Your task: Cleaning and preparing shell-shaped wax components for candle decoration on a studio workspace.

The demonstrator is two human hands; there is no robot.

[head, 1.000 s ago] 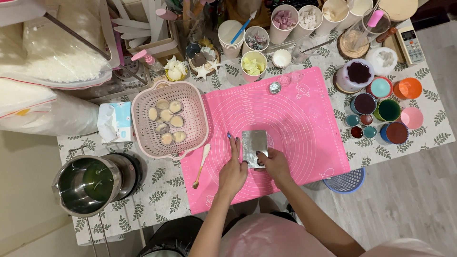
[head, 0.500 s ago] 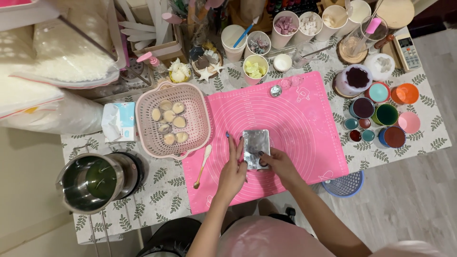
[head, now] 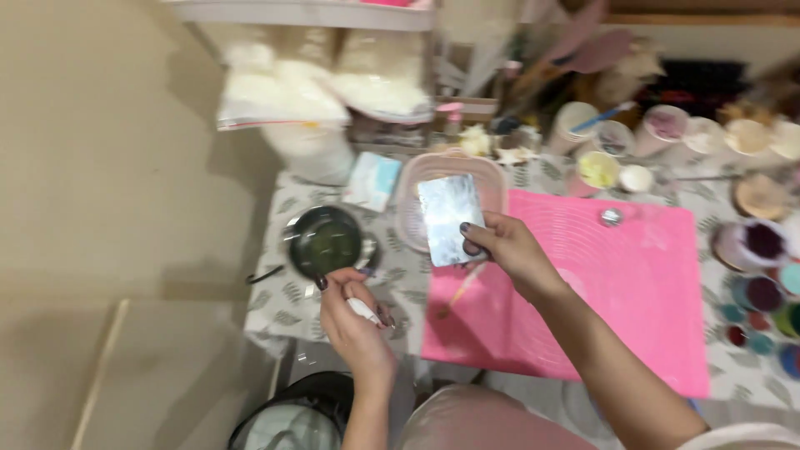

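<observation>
1. The right hand is gripping a flat silvery rectangular piece by its lower right corner, thumb on the face and fingers behind. The piece is being held in the air, tilted, above the edge of the pink basket and the left rim of the pink mat.
2. The left hand is closing around a small white handle-like object, just beside the dark metal pot. Blur is hiding what the object is.
3. Handling judgement: the piece is looking thin and light, since one corner pinch is carrying it without sag. It seems stiff rather than floppy, though this cannot be confirmed.
4. The surface is reflecting light in mottled patches, so it is probably smooth and may be slippery. A grip on two opposite edges would likely be steadier than the present corner hold.
5. Appearance: pale silver-blue, rounded corners, roughly card-shaped, face turned toward the camera. Fine detail is smearing with camera motion.
6. Surroundings: coloured bowls are sitting at the right of the mat, cups behind it.
</observation>
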